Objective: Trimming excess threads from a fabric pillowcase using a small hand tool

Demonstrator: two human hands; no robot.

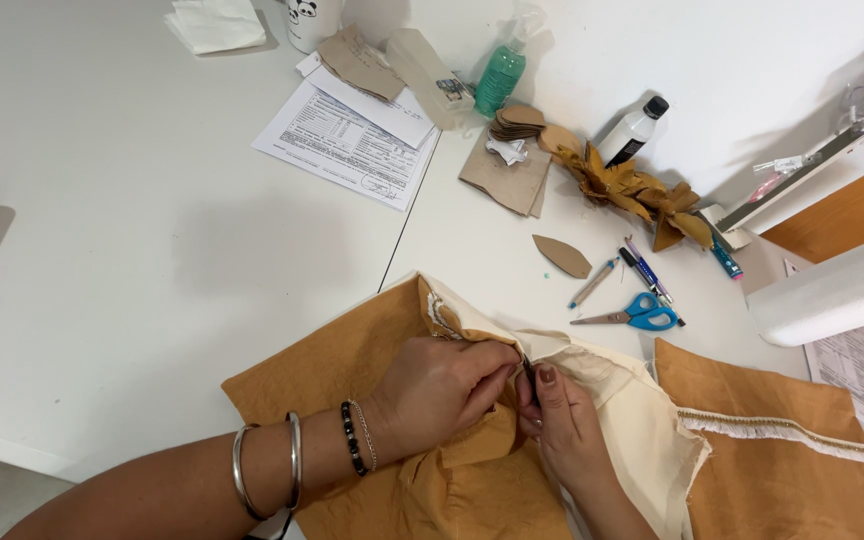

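White desk [132,250] carries a mustard-coloured fabric piece [352,365] with a cream lining [632,410], lying at its near edge. Reaching in from the lower left, the left hand [442,385], wrist bent and knuckles up, pinches the fabric's folded edge with curled fingers. Just beside it, the right hand [562,420] points upward, fingertips closed on a small dark tool [529,368] touching that same edge.

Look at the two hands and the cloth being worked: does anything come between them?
Nothing visible does. The left hand and right hand both pinch the cream cloth directly; the scissors lie apart.
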